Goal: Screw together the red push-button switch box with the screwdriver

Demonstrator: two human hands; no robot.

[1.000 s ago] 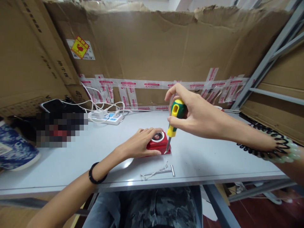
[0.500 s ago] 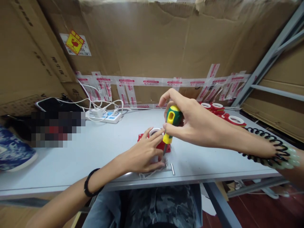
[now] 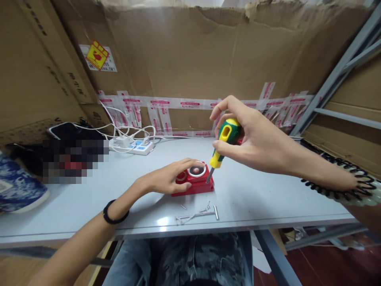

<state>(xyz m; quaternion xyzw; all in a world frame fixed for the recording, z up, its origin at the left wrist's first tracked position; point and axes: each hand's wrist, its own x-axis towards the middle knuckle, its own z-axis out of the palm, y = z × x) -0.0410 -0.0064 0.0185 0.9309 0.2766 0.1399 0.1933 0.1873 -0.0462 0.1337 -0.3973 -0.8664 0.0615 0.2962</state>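
Observation:
My right hand (image 3: 247, 135) is closed around a stubby screwdriver (image 3: 228, 133) with a green and yellow handle. Its metal shaft slants down to the left, with the tip beside the right end of a red box-shaped part (image 3: 196, 188). Whether the tip touches the part, I cannot tell. That part lies on the table and has a white-rimmed round dial on top. My left hand (image 3: 169, 174) grips its left side, thumb against the front and fingers over the top. Several small screws (image 3: 203, 209) and a T-shaped metal tool (image 3: 216, 213) lie in front of it.
A white power strip (image 3: 139, 147) with tangled cables sits at the back left. Nearer the left edge are a phone (image 3: 64, 129) and a blue patterned shoe-like item (image 3: 20, 186). Large cardboard (image 3: 190, 51) walls the table's back; a metal frame (image 3: 336, 71) stands at right.
My right hand has lifted the screwdriver up and to the right. My left hand has drawn back from the screwdriver tip and small screws to the red part's left side.

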